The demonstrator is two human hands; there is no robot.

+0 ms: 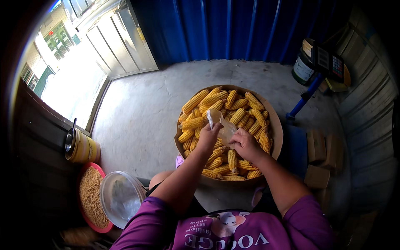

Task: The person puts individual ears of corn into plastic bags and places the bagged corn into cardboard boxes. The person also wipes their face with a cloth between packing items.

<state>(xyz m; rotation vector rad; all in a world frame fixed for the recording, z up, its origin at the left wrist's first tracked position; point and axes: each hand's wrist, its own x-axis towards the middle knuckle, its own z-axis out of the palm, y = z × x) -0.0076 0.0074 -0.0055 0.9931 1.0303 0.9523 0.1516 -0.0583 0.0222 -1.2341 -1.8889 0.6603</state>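
Note:
A clear plastic bag is stretched between my two hands, above a heap of yellow corn cobs. My left hand pinches the bag near its mouth, which gapes away from me. On the other side my right hand grips the bag with curled fingers. Whether anything small is inside the bag I cannot tell. Husked cobs fill a round brown cardboard container in front of my knees. My forearms hide some of the cobs.
To my left stand a clear plastic bucket holding plastic bags, a red basin of grain and a yellow bucket. A blue platform scale, brown cardboard boxes and a dark bucket are at right.

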